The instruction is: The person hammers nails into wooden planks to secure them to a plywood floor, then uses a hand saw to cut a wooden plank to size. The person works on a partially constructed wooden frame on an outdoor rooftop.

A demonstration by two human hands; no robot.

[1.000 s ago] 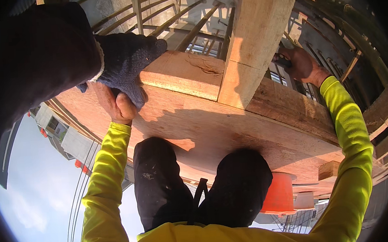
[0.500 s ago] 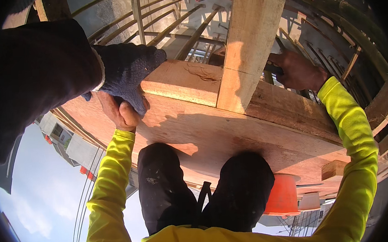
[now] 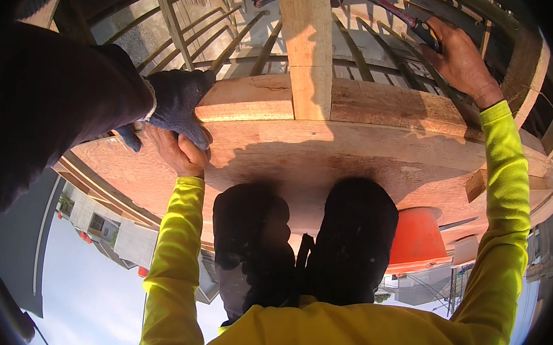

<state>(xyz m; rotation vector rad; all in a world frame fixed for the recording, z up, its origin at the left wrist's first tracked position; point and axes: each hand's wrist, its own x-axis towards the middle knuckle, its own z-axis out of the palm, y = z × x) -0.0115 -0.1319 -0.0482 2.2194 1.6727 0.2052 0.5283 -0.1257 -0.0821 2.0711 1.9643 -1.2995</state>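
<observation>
In my right hand (image 3: pixel 464 60) is a hammer (image 3: pixel 400 11), its dark grip wrapped by my fingers and its head raised at the far right of the timber post. My left hand (image 3: pixel 177 152) is closed at the far edge of a reddish plywood panel (image 3: pixel 268 147); its fingertips are hidden. Beside and partly over it lies another person's dark blue gloved hand (image 3: pixel 179 105), reaching in from the left. A timber batten (image 3: pixel 246 99) runs along the panel's edge. An upright timber post (image 3: pixel 309 55) meets this batten near the middle.
Beyond the batten, several long bars (image 3: pixel 351 48) span a gap over a grey surface. My knees (image 3: pixel 357 231) are above the panel. An orange bucket (image 3: pixel 415 236) and a small wood block (image 3: pixel 476 185) are at the right. Another person's dark sleeve (image 3: pixel 54 105) fills the upper left.
My right hand has lifted up and away from beside the post, bringing the hammer into full view. My left hand and the gloved hand stay together at the panel's edge. The whole view has shifted.
</observation>
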